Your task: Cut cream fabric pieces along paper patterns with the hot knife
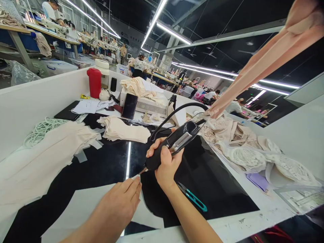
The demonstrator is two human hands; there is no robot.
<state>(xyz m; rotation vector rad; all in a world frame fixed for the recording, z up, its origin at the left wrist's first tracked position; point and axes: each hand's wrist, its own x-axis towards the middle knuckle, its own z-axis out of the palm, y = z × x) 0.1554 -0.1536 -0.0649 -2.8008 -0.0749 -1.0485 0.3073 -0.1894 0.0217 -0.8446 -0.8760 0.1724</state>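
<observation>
Holding a black tool tight in the right hand, mid frame, w/ its tip pointing down & left. Left hand sits just below, fingers pinched together on a thin strip at the tip. Teal snips lie on the table, lower right.

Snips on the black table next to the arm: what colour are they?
The snips are teal green, clearest in the head view.
</observation>
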